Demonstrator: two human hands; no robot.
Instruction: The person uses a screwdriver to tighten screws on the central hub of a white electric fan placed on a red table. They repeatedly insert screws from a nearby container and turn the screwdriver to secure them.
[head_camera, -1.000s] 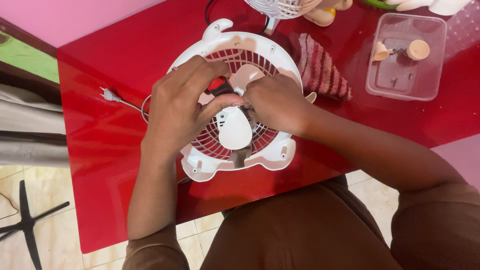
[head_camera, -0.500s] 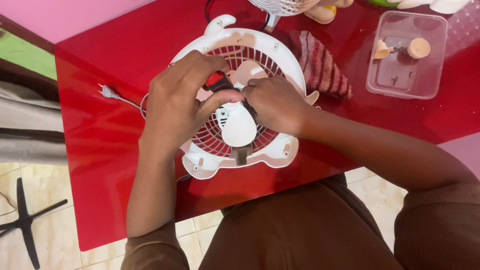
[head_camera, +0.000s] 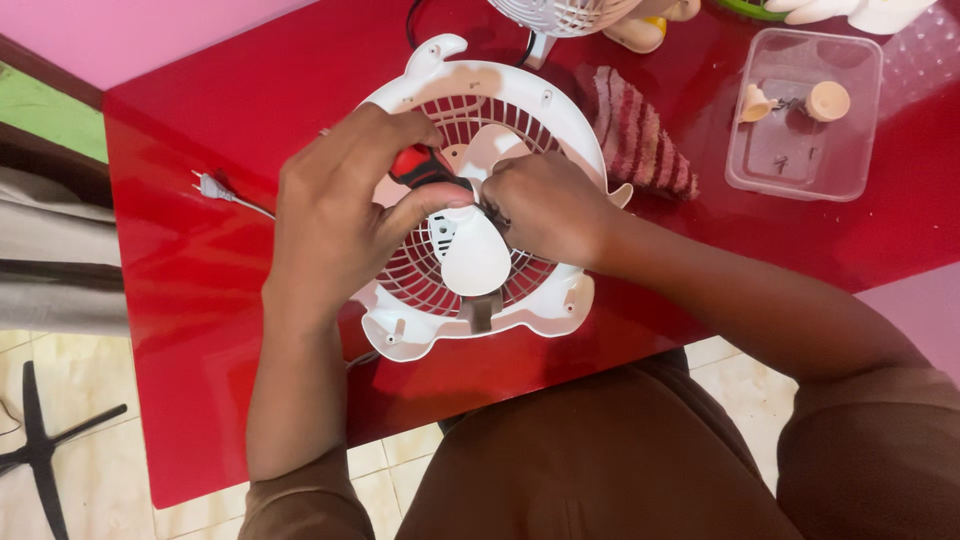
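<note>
Fan grille (head_camera: 560, 120) mid-desk (head_camera: 180, 300): our left hand (head_camera: 335, 215) clamps the red screwdriver (head_camera: 425, 165), right hand (head_camera: 545, 205) pinches at the hub; white blade (head_camera: 470, 250) still on, looks mid-job.

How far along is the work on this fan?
Done: the fan lies flat on the red table with its blades bare, and small parts sit in the clear tray. In hand: the left hand grips a red-handled screwdriver at the hub, right hand beside it. Left: the blades are still mounted.
</note>
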